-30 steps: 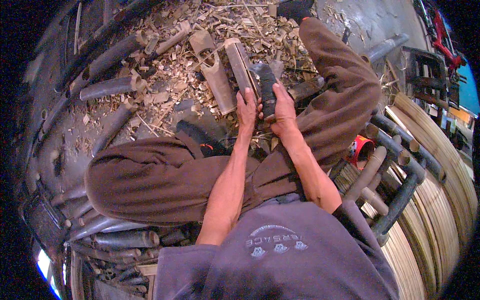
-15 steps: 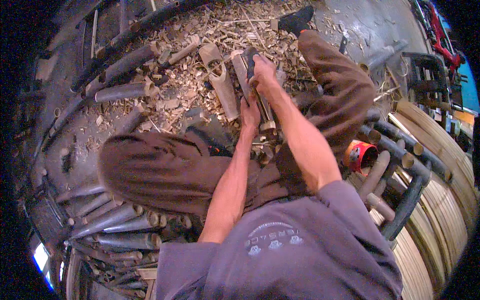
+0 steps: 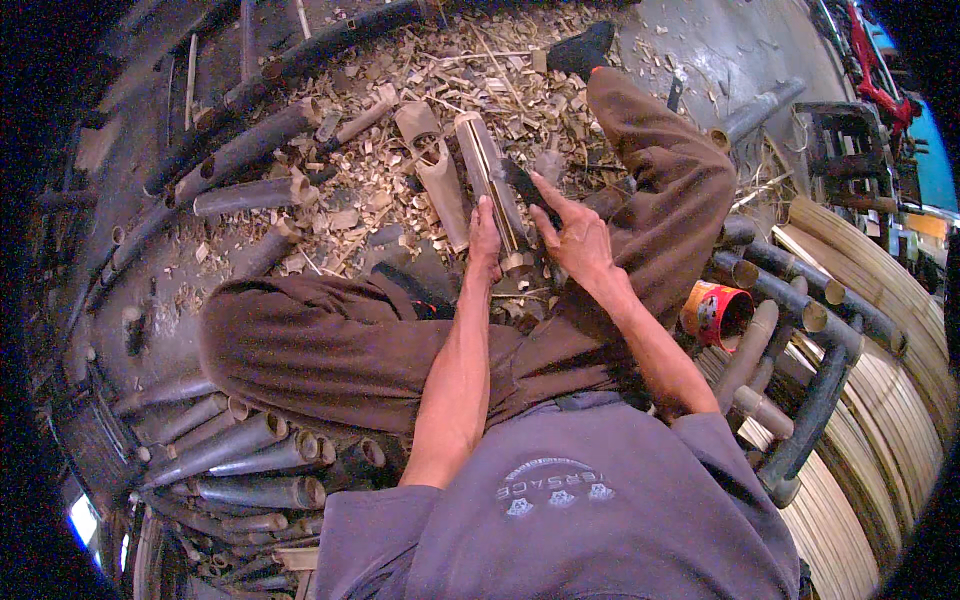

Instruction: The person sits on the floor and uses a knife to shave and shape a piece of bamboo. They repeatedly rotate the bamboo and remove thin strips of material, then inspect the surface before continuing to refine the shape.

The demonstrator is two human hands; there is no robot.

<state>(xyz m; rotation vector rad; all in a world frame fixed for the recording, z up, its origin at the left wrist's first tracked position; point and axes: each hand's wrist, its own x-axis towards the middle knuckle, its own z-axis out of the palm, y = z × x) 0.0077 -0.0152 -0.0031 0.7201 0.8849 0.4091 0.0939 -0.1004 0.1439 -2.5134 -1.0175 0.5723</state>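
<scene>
My left hand (image 3: 485, 238) is closed around a slotted bamboo tube (image 3: 478, 155), gripping its left side toward the near end. The tube slants away from me, in front of my crossed legs in brown trousers (image 3: 310, 345), above a floor littered with pale chips (image 3: 345, 222). My right hand (image 3: 580, 242) is just beside it, index finger and thumb spread at a dark object (image 3: 530, 190). Whether my other fingers are clamped on that, I cannot tell, nor can I make out just what it is.

On this tube, a long narrow opening already runs down the side nearer my right hand. I judge the cutting on it well under way, though nothing shows whether the opening has reached its full shape. A notched tube (image 3: 445, 205) lies on the chips to the left, with a wide gap cut through its wall. Beside my left knee, many dark tubes (image 3: 235, 450) lie stacked; I see no such opening on the sides facing me.

As for writing, my greyish-purple shirt (image 3: 600, 545) carries a line of lettering under an arched mark, with three small emblems. The red can (image 3: 708, 310) at my right has a printed pattern; any words on it are too small to read.
</scene>
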